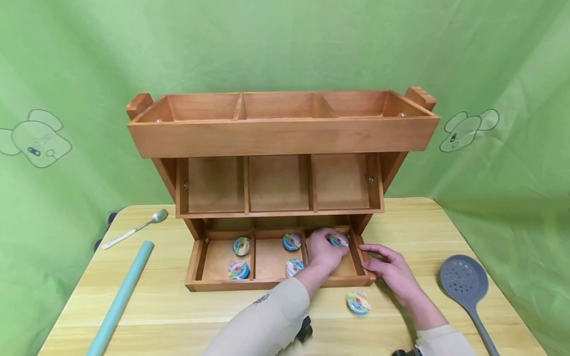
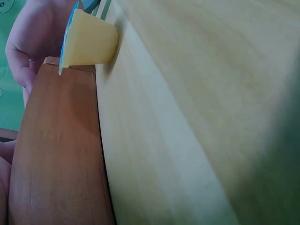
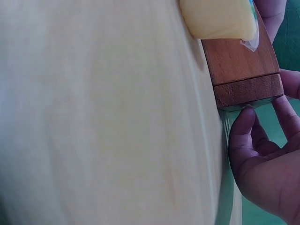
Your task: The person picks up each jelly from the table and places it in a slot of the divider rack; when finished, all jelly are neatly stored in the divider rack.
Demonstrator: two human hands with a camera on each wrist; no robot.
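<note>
My left hand [image 1: 324, 249] reaches into the right compartment of the wooden rack's bottom tray [image 1: 280, 285], its thumb and fingers around a small jelly cup [image 1: 339, 240] with a printed lid. At the tray's right end, my right hand [image 1: 394, 272] touches the side wall with its thumb and fingertips. In the right wrist view, that thumb [image 3: 243, 122] meets the end face of the wood. Another jelly cup [image 1: 358, 302], yellowish-bodied in the left wrist view, stands on the table before the tray. Two jelly cups [image 1: 238, 270] sit in the left compartment, two [image 1: 292, 242] in the middle.
Above the bottom tray are a tilted middle tray [image 1: 279, 183] and a top tray [image 1: 285, 138], each with three compartments. A spoon [image 1: 135, 230] and a teal roll [image 1: 120, 299] lie at left. A grey slotted skimmer [image 1: 464, 279] lies at right.
</note>
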